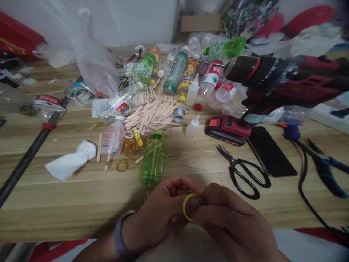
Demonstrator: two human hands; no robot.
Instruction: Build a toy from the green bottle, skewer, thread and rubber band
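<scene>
A small yellow-green ring [186, 207] is pinched between both hands at the front edge of the table. My left hand [160, 211] has its fingers closed on the ring's left and back side. From the right, my right hand [231, 211] grips it between thumb and fingers. The fingertips hide part of the ring, and a thin dark strand or edge shows at its top. Just beyond my left hand stands a green plastic bottle [152, 160] with a green cap. Black-handled scissors [238, 169] lie to the right, beyond my right hand.
A red and black drill [278, 82] stands at the right, near a black phone [271, 151] and blue-handled pliers [324, 171]. Wooden sticks [156, 112], bottles and rubber bands [131, 145] cover the middle. A crumpled tissue [71, 160] and a dark bar [27, 160] lie at left.
</scene>
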